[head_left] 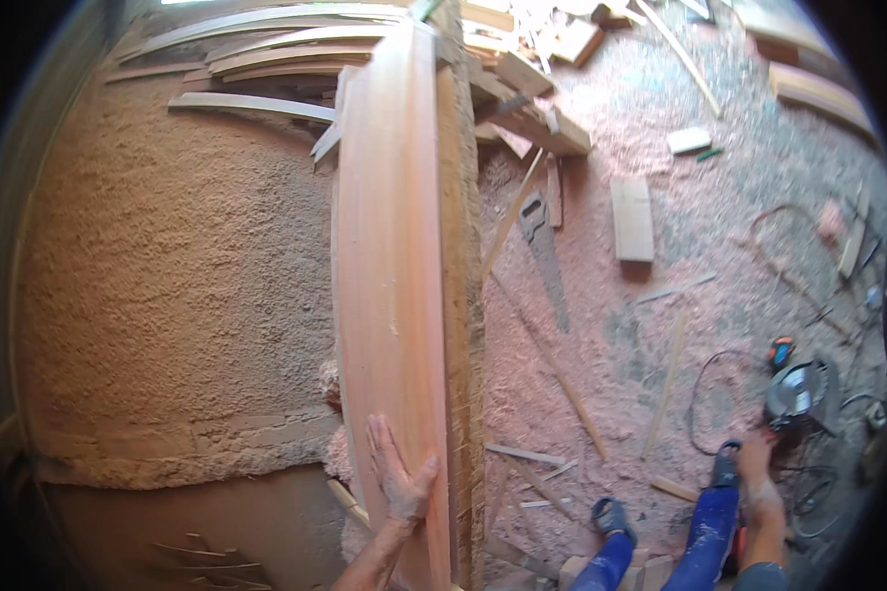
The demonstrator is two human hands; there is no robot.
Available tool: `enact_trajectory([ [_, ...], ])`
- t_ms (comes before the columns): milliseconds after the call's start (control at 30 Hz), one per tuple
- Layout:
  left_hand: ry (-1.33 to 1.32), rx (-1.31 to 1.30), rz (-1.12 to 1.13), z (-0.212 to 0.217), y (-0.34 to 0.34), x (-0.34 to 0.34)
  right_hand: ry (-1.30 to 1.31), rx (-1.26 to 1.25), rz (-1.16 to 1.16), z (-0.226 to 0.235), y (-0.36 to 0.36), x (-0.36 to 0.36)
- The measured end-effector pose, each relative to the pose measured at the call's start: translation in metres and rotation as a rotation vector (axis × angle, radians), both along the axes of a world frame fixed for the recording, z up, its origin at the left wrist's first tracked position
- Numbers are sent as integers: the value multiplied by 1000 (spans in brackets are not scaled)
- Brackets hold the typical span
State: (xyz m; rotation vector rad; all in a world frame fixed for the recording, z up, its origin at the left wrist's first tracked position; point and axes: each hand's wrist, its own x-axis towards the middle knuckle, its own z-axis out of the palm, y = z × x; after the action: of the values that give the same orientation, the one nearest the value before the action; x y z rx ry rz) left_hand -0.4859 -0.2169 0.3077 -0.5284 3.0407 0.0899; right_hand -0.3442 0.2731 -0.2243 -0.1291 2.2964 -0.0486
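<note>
A long, pale reddish plank lies lengthwise in front of me, on a rough timber beam. My left hand rests flat on the plank's near part, its fingers stretched out and thumb apart. On the right, my right arm reaches down to the floor, where my right hand is beside a circular saw. The fingers of that hand are partly hidden and blurred, so whether they grip the saw cannot be made out. An orange and black tool part lies by the saw.
A handsaw and a wood block lie on the shaving-covered floor. Thin strips are scattered there. Bent boards are stacked at the far left by a rough wall. A dark cord loops near my sandalled feet.
</note>
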Motion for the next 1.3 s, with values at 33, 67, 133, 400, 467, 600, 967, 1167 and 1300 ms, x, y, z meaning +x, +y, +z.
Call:
enact_trajectory([
  [33,-3,-7,-15,2,1,-4,-9,-148,-187,4,-6,18],
  [67,0,-16,-27,2,2,-6,-16,-179,-106,17,-13,32],
  [133,1,-33,-46,2,1,-12,-90,-266,-84,26,-23,53],
  [400,78,-25,-26,-8,-6,-8,299,-613,-125,206,-62,-19],
  [467,70,9,-31,-8,-4,-15,-122,-503,-216,240,-59,-65],
  [600,-27,2,-2,4,-4,-6,17,-514,-204,252,-53,-115],
  [967,89,68,22,9,-2,-4,-100,-579,-566,318,-107,-286],
  [1167,166,70,43,10,-10,-2,-86,-636,-514,404,-187,-353],
  [1300,145,5,77,10,-9,-9,-36,-660,-464,443,-214,-387],
])
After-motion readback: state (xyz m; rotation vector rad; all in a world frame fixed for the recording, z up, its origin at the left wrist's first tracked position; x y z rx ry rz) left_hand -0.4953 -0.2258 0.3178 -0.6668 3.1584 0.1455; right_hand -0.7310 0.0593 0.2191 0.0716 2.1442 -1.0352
